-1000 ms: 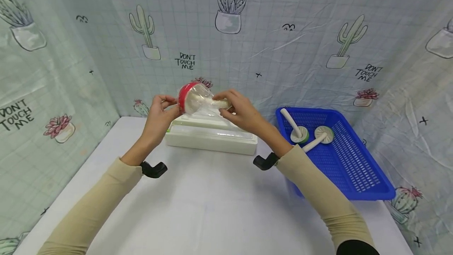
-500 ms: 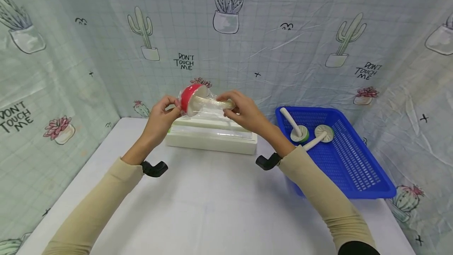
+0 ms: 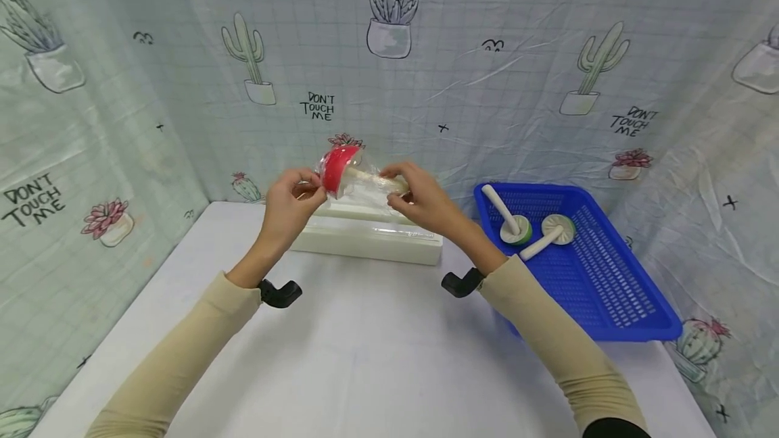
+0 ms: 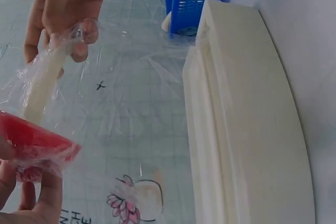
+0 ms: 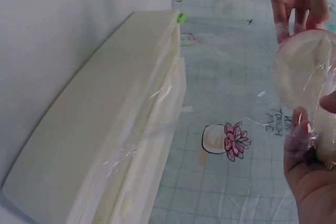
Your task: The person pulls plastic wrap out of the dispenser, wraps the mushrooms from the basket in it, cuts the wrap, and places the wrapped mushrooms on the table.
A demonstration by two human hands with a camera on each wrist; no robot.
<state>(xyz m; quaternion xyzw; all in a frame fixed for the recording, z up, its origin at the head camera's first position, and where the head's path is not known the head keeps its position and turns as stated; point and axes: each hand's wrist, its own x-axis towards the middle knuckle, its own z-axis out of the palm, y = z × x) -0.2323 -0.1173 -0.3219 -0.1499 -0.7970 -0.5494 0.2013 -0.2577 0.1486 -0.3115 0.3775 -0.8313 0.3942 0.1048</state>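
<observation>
A mushroom-shaped item with a red domed head and a pale handle lies sideways in the air, wrapped in clear cling film. At the red end, my left hand pinches the head and film between thumb and fingers. My right hand grips the handle end through the film. The head's pale round underside shows in the right wrist view. Just below and behind the item stands a long off-white cling film dispenser; in the left wrist view film stretches between the item and this box.
To the right stands a blue perforated basket. Two similar pale-handled items with green-edged heads, one upright and one lying, are in it. A cactus-print curtain hangs behind the white table.
My left hand has moved right and slightly down. The item has turned and shifted right, its red head showing more of its outer side. My right hand still holds the handle.
</observation>
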